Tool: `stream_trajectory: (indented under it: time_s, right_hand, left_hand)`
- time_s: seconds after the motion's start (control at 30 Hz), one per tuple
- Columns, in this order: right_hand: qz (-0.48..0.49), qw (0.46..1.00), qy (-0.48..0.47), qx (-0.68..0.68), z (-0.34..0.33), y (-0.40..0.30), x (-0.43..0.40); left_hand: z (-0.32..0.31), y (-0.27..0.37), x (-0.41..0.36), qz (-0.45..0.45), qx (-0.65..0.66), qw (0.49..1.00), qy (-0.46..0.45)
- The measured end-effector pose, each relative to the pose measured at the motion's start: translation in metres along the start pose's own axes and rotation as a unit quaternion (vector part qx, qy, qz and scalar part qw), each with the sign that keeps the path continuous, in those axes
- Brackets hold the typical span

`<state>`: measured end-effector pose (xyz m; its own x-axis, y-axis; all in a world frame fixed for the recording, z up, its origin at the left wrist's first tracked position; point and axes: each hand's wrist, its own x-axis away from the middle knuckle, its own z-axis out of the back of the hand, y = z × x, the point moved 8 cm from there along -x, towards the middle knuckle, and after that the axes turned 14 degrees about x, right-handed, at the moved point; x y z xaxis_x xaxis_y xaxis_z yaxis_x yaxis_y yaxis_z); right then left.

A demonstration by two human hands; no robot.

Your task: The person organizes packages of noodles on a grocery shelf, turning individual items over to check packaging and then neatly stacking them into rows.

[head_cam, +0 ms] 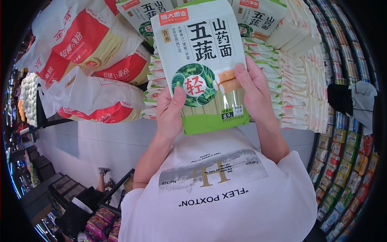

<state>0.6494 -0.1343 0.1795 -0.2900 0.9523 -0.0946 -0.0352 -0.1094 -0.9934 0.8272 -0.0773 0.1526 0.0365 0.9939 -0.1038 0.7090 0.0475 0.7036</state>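
Note:
Between my two hands is a white and green plastic bag of dried noodles (199,99), its printed front turned up towards me. My left hand (170,112) grips the lower left edge, thumb on the front. On the opposite edge, a little higher, my right hand (255,87) holds on with its thumb across the front. Pale green noodles show through a clear window near the bottom. The fingers behind the bag are hidden. Beyond it, matching noodle bags (261,18) stand upright on stacks of flat-lying ones (263,63).
Large flour sacks (87,39) are piled on the left. White-wrapped packs (302,90) are stacked on the right, before shelves of packaged goods (341,157). A person (81,202) is at the lower left, by a dark metal rail (118,187). Pale floor tiles (121,142) lie below.

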Motion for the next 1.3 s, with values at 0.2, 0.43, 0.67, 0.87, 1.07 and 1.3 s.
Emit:
stream_trajectory:
  time_s: [0.2, 0.43, 0.67, 0.87, 1.07, 1.3]
  right_hand:
    - [-0.023, 0.998, 0.005, -0.054, -0.004, 0.006, -0.006]
    - [-0.024, 0.998, 0.003, -0.054, -0.003, 0.009, -0.01]
    - [-0.038, 0.995, 0.046, 0.081, -0.013, 0.005, -0.015]
    - [-0.111, 0.907, -0.145, -0.38, -0.037, 0.046, -0.025]
    - [-0.128, 0.705, -0.305, -0.627, -0.07, 0.003, -0.031]
    - [-0.022, 0.633, -0.355, -0.688, -0.081, -0.008, -0.038]
  left_hand:
    - [0.006, 0.003, -0.002, -0.002, -0.043, 0.999, 0.025]
    - [0.012, 0.002, -0.007, 0.018, -0.036, 0.998, 0.054]
    - [-0.032, 0.013, -0.014, -0.035, -0.147, 0.989, 0.002]
    - [-0.109, 0.022, -0.004, -0.204, -0.408, 0.875, -0.162]
    - [-0.141, -0.001, 0.036, -0.334, -0.554, 0.667, -0.37]
    - [-0.144, -0.002, 0.049, -0.382, -0.578, 0.604, -0.395]
